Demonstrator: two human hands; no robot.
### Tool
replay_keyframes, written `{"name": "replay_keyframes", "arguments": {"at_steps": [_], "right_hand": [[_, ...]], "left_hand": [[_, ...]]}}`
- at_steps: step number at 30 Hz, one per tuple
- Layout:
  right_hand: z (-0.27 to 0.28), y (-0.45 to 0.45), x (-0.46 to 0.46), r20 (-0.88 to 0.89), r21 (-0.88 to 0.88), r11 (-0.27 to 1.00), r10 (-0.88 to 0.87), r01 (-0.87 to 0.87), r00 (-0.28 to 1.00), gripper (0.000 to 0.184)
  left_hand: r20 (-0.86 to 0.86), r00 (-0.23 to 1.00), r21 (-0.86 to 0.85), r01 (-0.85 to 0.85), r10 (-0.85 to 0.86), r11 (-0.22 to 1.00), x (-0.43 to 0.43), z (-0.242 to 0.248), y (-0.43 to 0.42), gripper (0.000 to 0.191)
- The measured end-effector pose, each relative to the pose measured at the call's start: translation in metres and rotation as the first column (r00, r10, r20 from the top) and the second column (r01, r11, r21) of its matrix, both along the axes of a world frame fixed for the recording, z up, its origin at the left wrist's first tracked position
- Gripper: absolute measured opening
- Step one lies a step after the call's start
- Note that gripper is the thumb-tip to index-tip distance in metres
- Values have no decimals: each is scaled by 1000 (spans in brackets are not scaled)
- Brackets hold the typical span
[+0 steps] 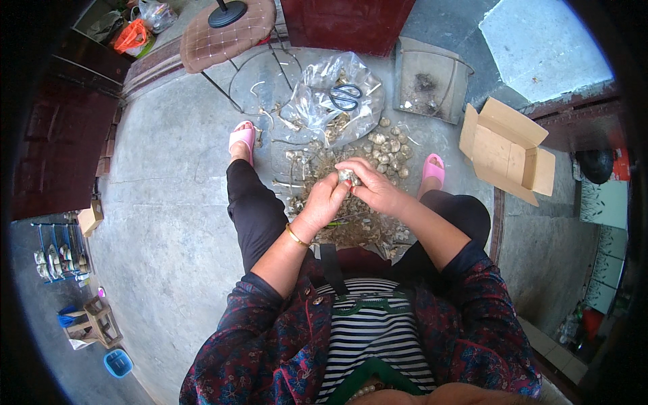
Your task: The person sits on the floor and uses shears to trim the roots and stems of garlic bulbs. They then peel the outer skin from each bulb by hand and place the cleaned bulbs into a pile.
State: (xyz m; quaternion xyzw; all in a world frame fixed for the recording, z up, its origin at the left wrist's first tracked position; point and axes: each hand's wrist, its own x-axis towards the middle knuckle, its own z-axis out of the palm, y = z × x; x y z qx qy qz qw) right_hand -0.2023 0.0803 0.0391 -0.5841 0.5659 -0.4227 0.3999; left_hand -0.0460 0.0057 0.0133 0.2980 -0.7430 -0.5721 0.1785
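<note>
Both of my hands meet around a pale garlic bulb (347, 175). My left hand (325, 198) grips it from the left, thumb pressed to its lower side. From the right my right hand (375, 186) closes on it, fingers curled over the top; part of the bulb is hidden. Just beyond, a heap of garlic bulbs (389, 151) lies on the concrete floor. Dry roots, skins and soil (354, 230) spread beneath my hands. Scissors with dark looped handles (346, 97) rest on a clear plastic bag (316, 96) holding dry garlic stalks; their blades are hard to see.
A metal dustpan (430, 83) stands past the bag, with an open cardboard box (506, 147) to the right. A round padded stool (223, 38) is at the far left. Cut stalks (291, 121) litter the floor. My feet in pink slippers (243, 135) flank the debris.
</note>
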Motion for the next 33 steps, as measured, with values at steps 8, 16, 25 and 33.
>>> {"name": "replay_keyframes", "arguments": {"at_steps": [8, 16, 25, 33], "right_hand": [[2, -3, -4, 409, 233, 972, -72, -28, 910, 51], [6, -4, -1, -52, -30, 997, 66, -68, 996, 46], [20, -14, -7, 25, -2, 999, 48, -48, 999, 45], [21, -13, -3, 11, -44, 998, 50, -49, 999, 45]], "left_hand": [[-27, 1000, 103, -10, 13, 995, 4, -3, -3, 28], [61, 997, 59, 39, -42, 998, 6, 2, -8, 38], [-54, 998, 57, 31, -28, 998, 9, 25, -13, 38], [-36, 999, -70, 33, -36, 997, 10, 21, -16, 31]]}}
